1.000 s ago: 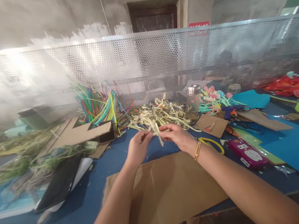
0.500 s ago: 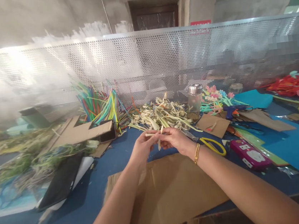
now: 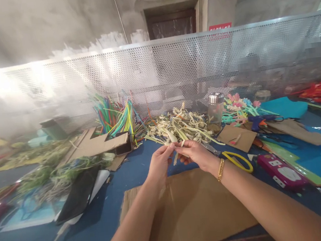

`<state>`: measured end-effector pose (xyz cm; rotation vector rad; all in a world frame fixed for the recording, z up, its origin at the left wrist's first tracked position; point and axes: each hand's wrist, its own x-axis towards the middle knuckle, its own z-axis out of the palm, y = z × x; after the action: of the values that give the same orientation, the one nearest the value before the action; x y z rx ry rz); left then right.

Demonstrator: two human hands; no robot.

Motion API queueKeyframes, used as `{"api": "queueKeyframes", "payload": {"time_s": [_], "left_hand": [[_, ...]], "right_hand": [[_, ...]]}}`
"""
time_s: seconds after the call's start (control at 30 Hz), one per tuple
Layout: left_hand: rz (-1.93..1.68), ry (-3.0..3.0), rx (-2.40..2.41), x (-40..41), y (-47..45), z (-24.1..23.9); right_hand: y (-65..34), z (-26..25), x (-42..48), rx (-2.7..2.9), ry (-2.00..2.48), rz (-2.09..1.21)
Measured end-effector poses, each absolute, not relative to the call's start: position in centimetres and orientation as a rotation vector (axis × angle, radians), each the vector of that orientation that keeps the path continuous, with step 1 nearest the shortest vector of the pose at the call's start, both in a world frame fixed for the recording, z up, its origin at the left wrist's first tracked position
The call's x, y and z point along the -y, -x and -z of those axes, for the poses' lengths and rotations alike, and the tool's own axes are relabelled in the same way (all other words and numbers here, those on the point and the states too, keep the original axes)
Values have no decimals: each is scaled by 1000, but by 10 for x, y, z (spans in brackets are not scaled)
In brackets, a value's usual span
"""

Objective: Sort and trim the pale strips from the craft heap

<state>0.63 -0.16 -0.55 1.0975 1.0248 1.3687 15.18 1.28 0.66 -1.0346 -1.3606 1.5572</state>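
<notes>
Both hands over the middle of the blue-topped table [image 3: 139, 173], fingertips meeting. Left hand [image 3: 158, 162]: thumb and fingers pinched together on a narrow, pale cream-green fibrous strip [image 3: 175, 159]. Right hand [image 3: 197, 154]: fingers curled and closed on the same strip; gold chain bracelet [image 3: 220, 169] at the wrist. Strip sits between the two hands, one end hanging below the fingers; the part inside the grip is hidden.

Just beyond the hands: a loose heap of pale, curling dried strips [image 3: 182, 125]. At its right, upright, a clear glass jar with a shiny steel lid [image 3: 216, 112]. Under the forearms, near side: a flat brown cardboard sheet [image 3: 199, 205].

Right of the right hand, close by: scissors with a yellow loop handle [image 3: 250, 164], blades pointing far-left. Farther right, a magenta box-shaped device with white patches [image 3: 282, 172].

Left of the heap, far side: a bundle of thin multicoloured stems [image 3: 113, 116], fanned upward, behind an angular cut piece of brown cardboard [image 3: 101, 140]. Nearer, at left, a tangle of grey-green fibres [image 3: 76, 168] partly over a flat black slab [image 3: 76, 199].

Far edge: perforated silver metal screen [image 3: 131, 69], full width.
</notes>
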Motion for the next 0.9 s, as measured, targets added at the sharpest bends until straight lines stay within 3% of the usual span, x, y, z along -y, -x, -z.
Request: {"api": "queueKeyframes", "payload": {"time_s": [0.37, 0.9], "left_hand": [[-1653, -1068, -1096, 2, -3, 7], [-1401, -1014, -934, 6, -18, 2]], "right_hand": [[-136, -4, 0, 1383, 997, -1552], [-140, 4, -16, 1052, 759, -1384]]}}
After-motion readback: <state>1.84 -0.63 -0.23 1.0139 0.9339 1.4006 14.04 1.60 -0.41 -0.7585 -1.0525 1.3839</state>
